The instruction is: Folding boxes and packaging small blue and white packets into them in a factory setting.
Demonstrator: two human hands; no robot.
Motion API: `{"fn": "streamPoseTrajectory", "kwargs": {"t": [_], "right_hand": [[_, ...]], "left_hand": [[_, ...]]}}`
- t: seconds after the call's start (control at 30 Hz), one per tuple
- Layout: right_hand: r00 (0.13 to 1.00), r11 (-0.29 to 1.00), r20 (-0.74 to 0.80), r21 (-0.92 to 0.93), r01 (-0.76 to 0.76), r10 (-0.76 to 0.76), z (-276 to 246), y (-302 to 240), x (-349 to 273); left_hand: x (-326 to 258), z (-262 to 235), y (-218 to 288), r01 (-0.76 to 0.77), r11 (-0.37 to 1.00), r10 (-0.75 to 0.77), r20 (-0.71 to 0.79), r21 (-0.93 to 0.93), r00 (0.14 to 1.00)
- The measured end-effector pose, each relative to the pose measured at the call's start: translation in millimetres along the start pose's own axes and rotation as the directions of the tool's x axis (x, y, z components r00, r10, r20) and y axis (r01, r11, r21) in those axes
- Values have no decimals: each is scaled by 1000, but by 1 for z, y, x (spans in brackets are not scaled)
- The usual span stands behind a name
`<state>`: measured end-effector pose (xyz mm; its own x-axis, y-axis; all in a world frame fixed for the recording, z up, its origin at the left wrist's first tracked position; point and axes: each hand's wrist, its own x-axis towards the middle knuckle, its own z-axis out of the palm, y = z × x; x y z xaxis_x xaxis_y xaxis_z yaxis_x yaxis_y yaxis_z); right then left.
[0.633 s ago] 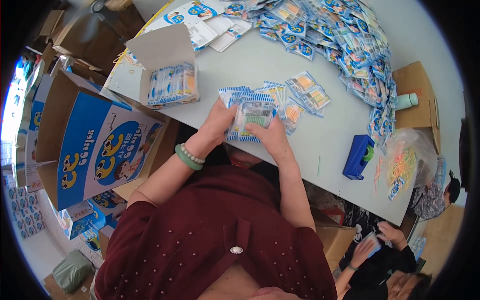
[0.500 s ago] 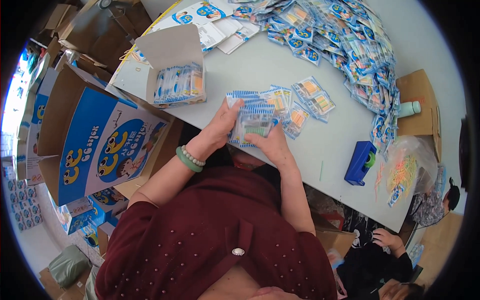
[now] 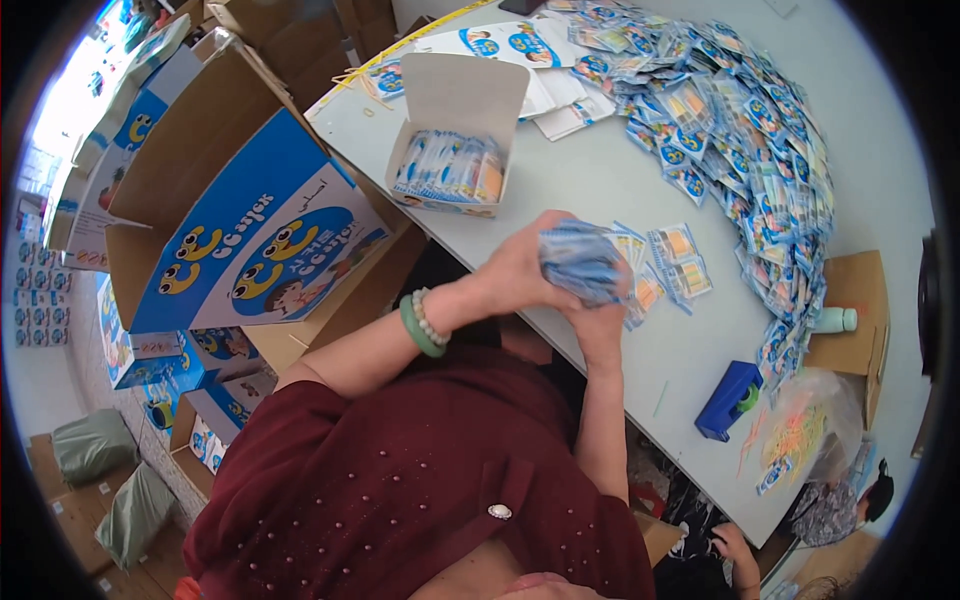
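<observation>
A blurred stack of small blue-and-white plastic packets (image 3: 578, 262) is gripped between both hands over the table's near edge. My left hand (image 3: 518, 268) closes on its left side, and a green bangle and a bead bracelet circle that wrist. From below and the right, my right hand (image 3: 597, 318) holds the same stack, its fingers partly hidden. Several loose packets with coloured strips inside (image 3: 682, 262) lie just right of the stack. Farther left stands a white display box (image 3: 466, 95), lid up, with a row of similar packets (image 3: 445, 165) upright in it.
A large heap of packets (image 3: 770, 185) runs along the table's far and right sides. Flat printed cartons (image 3: 500, 45) lie at the back. Nearer right are a blue tape dispenser (image 3: 722, 405) and a clear bag (image 3: 835, 410). A big open carton (image 3: 270, 230) stands left.
The packets, held face up before, are now tipped on edge as a stack between both hands. The view has shifted, so the table and boxes appear farther right.
</observation>
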<state>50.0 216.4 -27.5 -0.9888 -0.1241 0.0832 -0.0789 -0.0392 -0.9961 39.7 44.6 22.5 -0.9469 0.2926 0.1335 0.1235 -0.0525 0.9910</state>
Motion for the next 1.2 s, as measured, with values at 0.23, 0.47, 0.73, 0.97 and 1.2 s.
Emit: {"fn": "streamPoseTrajectory", "kwargs": {"t": [0.23,0.47,0.73,0.97,1.2], "right_hand": [[990,988,126,-147,-45,64,4,13,4],[995,997,63,-10,-78,79,-1,11,0],[984,988,109,47,-145,139,19,-14,8],[869,991,479,105,82,-123,76,-84,59],[996,999,83,-10,-39,40,48,-45,67]], "left_hand": [[-7,-5,-40,89,944,-55,112,-318,992],[1,-7,-35,61,989,-36,185,-132,982],[-11,-5,-2,133,969,-144,-40,-209,989],[-3,-84,84,125,992,-114,-284,20,952],[21,-152,78,333,943,-273,-532,17,802]]}}
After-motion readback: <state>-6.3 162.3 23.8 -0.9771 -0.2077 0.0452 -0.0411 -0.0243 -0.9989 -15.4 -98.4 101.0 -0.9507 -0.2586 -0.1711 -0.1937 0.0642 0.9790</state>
